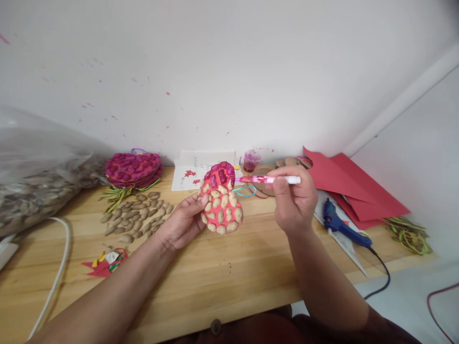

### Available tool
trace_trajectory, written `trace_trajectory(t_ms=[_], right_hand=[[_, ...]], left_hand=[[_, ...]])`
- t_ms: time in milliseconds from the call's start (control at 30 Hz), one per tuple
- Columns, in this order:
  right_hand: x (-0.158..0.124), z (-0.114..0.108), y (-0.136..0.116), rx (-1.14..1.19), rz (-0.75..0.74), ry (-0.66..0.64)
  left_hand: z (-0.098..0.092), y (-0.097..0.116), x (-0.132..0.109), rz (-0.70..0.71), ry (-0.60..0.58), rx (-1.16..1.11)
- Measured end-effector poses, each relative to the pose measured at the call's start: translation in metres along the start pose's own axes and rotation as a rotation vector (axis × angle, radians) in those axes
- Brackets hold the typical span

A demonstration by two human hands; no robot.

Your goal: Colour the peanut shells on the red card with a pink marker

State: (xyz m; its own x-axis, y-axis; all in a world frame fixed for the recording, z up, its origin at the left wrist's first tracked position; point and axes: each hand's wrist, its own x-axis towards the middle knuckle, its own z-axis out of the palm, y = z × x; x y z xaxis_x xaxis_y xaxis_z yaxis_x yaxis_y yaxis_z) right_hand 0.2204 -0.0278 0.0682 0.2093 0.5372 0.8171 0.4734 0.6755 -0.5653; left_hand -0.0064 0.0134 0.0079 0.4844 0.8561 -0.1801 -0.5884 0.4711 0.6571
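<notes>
At the frame's centre, rough, matt peanuts point(224, 201) are partly coated in glossy paint point(222, 177). Smooth, grained wood is shown in the table point(251, 267) across the lower frame. Matt paper point(362, 186) is seen at right, above a smooth plastic glue gun point(340, 228); at far left, a blurred bag point(34, 136) is apparently made of shiny plastic.

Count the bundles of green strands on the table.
2: the left bundle lies just in front of the purple-painted stack; the right bundle lies at the far right, by the red sheets. More may be hidden under those sheets.
</notes>
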Motion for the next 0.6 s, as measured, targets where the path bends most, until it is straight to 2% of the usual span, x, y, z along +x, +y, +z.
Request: trace_trajectory(t_ms=[267,600], right_hand=[[-0.0002,-0.0002,0.002,0.022,-0.012,-0.008],[-0.0026,-0.0024,0.003,0.017,-0.021,-0.051]], left_hand=[[-0.0014,-0.0008,0.0008,0.006,-0.024,0.004],[0.0002,0.0003,-0.0001,-0.016,0.019,-0.015]])
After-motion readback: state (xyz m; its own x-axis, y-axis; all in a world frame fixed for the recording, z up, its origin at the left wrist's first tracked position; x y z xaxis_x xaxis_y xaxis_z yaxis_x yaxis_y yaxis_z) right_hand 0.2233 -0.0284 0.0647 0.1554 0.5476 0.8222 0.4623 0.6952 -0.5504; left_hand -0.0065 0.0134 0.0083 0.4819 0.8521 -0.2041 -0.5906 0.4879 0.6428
